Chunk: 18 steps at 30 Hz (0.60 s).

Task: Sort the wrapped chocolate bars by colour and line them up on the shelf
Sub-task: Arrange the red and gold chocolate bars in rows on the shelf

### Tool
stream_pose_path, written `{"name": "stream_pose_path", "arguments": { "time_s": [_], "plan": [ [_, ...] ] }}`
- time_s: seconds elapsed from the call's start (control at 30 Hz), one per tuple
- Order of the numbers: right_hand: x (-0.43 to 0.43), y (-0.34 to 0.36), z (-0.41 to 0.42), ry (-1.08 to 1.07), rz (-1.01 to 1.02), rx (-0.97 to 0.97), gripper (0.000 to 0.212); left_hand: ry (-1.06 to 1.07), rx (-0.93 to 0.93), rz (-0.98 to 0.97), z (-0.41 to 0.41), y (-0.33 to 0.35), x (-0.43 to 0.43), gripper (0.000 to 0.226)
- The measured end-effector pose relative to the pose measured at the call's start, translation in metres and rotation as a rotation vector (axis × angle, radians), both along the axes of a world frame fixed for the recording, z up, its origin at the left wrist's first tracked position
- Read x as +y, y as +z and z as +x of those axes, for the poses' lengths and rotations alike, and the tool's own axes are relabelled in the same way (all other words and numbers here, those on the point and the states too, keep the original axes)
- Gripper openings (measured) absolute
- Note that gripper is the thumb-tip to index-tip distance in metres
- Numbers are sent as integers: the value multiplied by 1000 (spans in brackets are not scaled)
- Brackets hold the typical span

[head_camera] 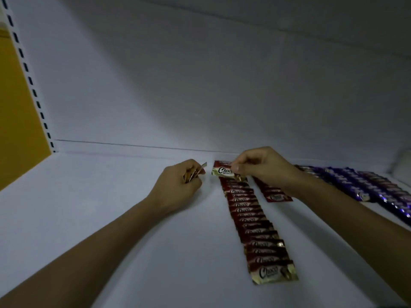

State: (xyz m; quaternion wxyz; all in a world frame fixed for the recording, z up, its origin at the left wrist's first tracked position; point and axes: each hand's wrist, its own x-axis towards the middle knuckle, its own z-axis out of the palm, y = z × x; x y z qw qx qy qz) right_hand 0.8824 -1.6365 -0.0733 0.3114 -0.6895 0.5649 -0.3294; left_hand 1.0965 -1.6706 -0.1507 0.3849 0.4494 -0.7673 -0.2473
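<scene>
A long overlapping row of red chocolate bars (255,221) runs from the shelf's front toward its back wall. At the row's far end my right hand (260,167) pinches one red bar (223,171) by its edge. A shorter second red row (273,192) lies just right of it, partly under my right wrist. Purple bars (364,187) lie in rows further right. My left hand (180,181) is curled around a small stack of bars (195,173), seen edge-on, left of the red row.
The white shelf (111,218) is bare on the left half. Its back wall (200,96) rises close behind the hands. A slotted upright (29,78) and a yellow panel (15,118) bound the left side. A pale object (402,165) sits at the far right.
</scene>
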Motion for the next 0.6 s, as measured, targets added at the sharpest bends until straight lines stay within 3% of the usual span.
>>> {"name": "stream_pose_path", "arguments": {
  "time_s": [0.17, 0.4, 0.6],
  "plan": [
    [50, -1, -8, 38, -27, 56, 6, -34, -312, -201, -8, 3, 18, 39],
    [135, -22, -37, 198, 29, 159, 6, -39, -363, -257, -12, -1, 25, 40],
    [144, -42, -44, 145, 17, 183, 12, -33, -381, -277, -15, -1, 30, 46]
  ]
}}
